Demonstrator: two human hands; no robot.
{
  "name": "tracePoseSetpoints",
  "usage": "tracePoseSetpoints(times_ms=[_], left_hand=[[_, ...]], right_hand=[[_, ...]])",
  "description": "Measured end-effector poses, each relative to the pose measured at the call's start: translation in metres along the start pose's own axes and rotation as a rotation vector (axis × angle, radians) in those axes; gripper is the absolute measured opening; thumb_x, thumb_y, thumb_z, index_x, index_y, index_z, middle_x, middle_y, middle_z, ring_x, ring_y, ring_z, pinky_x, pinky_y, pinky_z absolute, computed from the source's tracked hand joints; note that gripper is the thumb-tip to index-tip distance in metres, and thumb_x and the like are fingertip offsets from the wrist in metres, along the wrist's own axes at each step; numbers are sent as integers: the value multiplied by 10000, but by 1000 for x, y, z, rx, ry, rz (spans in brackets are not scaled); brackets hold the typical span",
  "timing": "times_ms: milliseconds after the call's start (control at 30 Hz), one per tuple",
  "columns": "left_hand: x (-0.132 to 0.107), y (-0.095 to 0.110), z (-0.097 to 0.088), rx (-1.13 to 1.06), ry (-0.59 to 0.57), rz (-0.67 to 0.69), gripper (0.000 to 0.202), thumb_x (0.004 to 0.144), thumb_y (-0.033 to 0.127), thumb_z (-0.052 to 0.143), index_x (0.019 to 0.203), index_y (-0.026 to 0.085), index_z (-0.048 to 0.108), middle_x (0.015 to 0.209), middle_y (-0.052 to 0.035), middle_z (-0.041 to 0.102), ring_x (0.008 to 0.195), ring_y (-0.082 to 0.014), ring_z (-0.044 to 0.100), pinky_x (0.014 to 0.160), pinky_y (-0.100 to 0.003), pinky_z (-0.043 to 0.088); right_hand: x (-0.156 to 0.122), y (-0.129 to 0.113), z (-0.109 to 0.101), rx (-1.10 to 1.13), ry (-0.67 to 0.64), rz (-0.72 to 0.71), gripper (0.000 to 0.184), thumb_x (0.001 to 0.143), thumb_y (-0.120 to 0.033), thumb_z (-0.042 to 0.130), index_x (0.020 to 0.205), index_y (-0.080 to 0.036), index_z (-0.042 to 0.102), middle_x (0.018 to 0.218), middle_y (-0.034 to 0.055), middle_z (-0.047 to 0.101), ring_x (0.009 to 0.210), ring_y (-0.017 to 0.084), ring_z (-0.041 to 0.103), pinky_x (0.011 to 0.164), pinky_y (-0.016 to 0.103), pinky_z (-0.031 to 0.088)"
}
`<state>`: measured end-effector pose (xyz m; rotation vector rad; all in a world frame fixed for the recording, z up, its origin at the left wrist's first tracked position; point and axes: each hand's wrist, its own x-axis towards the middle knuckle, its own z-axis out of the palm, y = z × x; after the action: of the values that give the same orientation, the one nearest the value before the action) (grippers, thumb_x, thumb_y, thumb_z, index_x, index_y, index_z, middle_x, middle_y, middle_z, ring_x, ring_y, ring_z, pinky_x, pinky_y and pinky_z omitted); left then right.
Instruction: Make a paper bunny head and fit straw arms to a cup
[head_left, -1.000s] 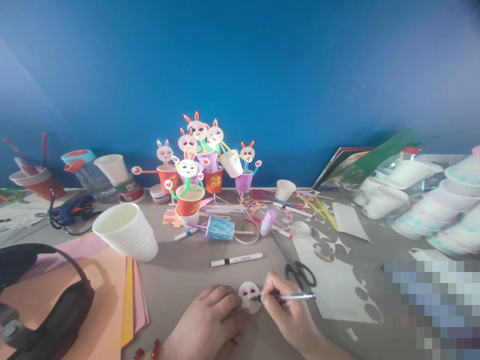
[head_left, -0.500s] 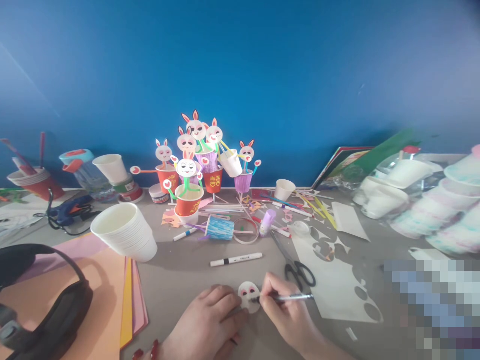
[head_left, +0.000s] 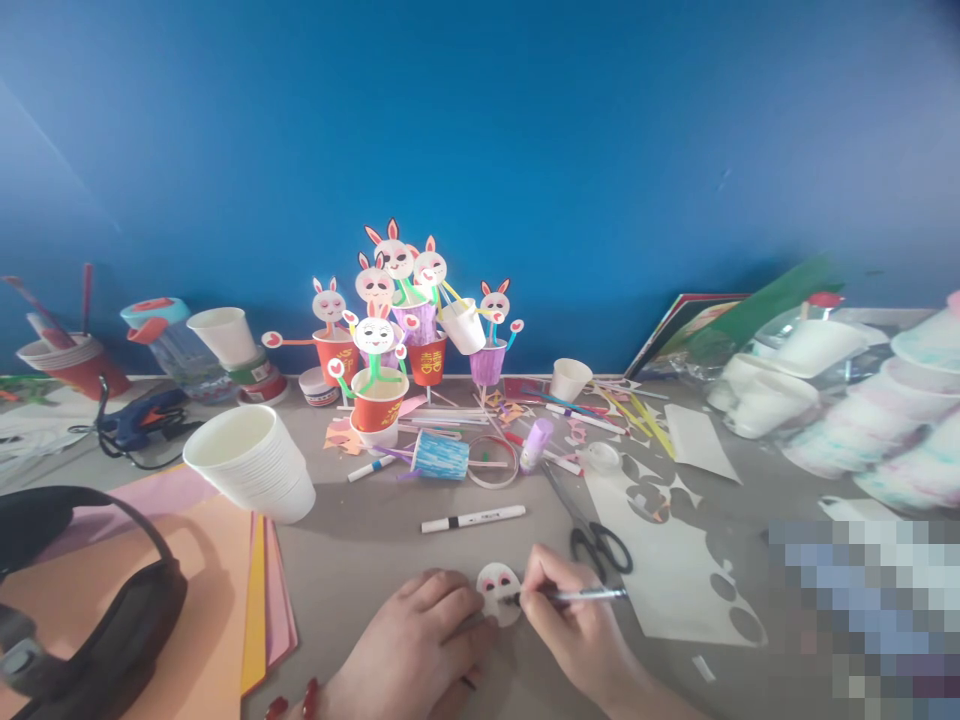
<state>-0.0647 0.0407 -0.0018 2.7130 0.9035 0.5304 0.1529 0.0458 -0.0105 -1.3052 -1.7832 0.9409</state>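
Observation:
A small white paper disc [head_left: 495,592] lies on the table with two dark eyes and pink shading drawn on it. My left hand [head_left: 420,640] rests at its left edge, fingers bent and pressed together, holding it down. A small dark tip shows beneath this hand; I cannot make out what it is. My right hand [head_left: 574,625] is closed round a pen [head_left: 589,594], whose point touches the disc's lower right part. A capped white marker [head_left: 472,519] lies just beyond the disc. Black-handled scissors [head_left: 600,548] lie beyond my right hand.
Rabbit-faced paper cup figures [head_left: 381,400] stand at the back. A stack of white cups [head_left: 251,465] and black headphones [head_left: 142,620] on coloured paper are at left. To the right are a cut-out white sheet [head_left: 667,590] and bagged cups [head_left: 855,420].
Almost nothing differs. Both hands, the disc and the pen keep their places, with only a very slight shift of the view.

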Motion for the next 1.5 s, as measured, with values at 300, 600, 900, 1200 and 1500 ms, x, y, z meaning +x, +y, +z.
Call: tracePoseSetpoints(times_ms=[300, 600, 900, 1200, 1500], left_hand=[[0, 3, -1, 7, 1, -11, 343, 841, 122, 591, 1154, 258, 627, 1062, -21, 693, 1048, -230, 600, 906, -343, 527], [-3, 0, 2, -16, 16, 15, 344, 802, 107, 618, 1118, 241, 639, 1043, -16, 706, 1008, -231, 616, 869, -340, 535], [1, 1, -1, 6, 1, -2, 367, 819, 113, 609, 1158, 254, 612, 1066, -20, 693, 1044, -234, 608, 894, -347, 527], [-1, 1, -1, -11, 3, 9, 361, 812, 125, 621, 1151, 246, 621, 1079, -17, 695, 1050, -232, 604, 908, -350, 527], [-1, 0, 0, 15, -16, 0, 353, 821, 129, 616, 1151, 255, 618, 1058, -21, 690, 1048, -230, 603, 907, -345, 527]], right_hand=[[-1, 1, 0, 7, -4, 2, 223, 821, -163, 438, 649, -248, 325, 561, -79, 322, 514, 122, 330, 499, 257, 234], [1, 1, 0, 20, -5, -7, 223, 821, -156, 440, 653, -247, 324, 556, -82, 310, 508, 119, 315, 493, 256, 225], [-1, 1, 0, 32, -10, 14, 210, 794, -163, 440, 640, -248, 325, 546, -83, 311, 502, 119, 308, 486, 253, 219], [0, 0, 0, 38, 1, 30, 209, 790, -176, 439, 632, -248, 324, 549, -81, 314, 506, 118, 305, 483, 251, 226], [-1, -1, 0, 82, 1, 35, 219, 781, -169, 461, 627, -246, 326, 538, -85, 298, 494, 112, 287, 472, 246, 205]])
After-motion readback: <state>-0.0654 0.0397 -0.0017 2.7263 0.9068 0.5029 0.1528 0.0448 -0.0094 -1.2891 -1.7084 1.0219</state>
